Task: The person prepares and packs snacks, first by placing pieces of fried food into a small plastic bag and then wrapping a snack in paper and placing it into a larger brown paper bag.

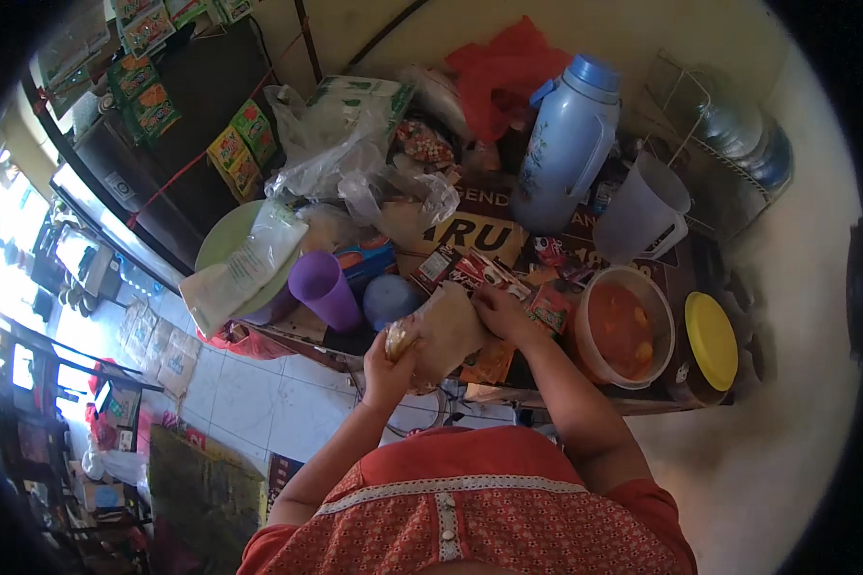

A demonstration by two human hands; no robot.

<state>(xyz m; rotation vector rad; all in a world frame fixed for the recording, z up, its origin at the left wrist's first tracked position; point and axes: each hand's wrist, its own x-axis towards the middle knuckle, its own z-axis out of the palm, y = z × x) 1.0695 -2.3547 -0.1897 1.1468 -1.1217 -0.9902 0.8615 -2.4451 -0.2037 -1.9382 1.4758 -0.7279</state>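
Note:
My left hand (390,370) grips a roundish food item in clear wrapping (400,339), at the lower left of a sheet of brownish paper (449,332). At the paper's upper right edge is my right hand (500,313), its fingers bent; whether they pinch the paper cannot be told. Beyond the paper lie red and dark printed sachets (485,272). A purple plastic cup (323,289) and a bluish round object (390,302) are to the left. Right of my right forearm stands a clear tub of red-orange food in sauce (622,330).
A blue floral thermos flask (567,151) and a translucent pitcher (640,208) stand behind. Clear plastic bags (331,158) and a green basin (234,233) crowd the left. A yellow lid (710,341) lies at the right. Sachet strips (234,154) hang at the upper left.

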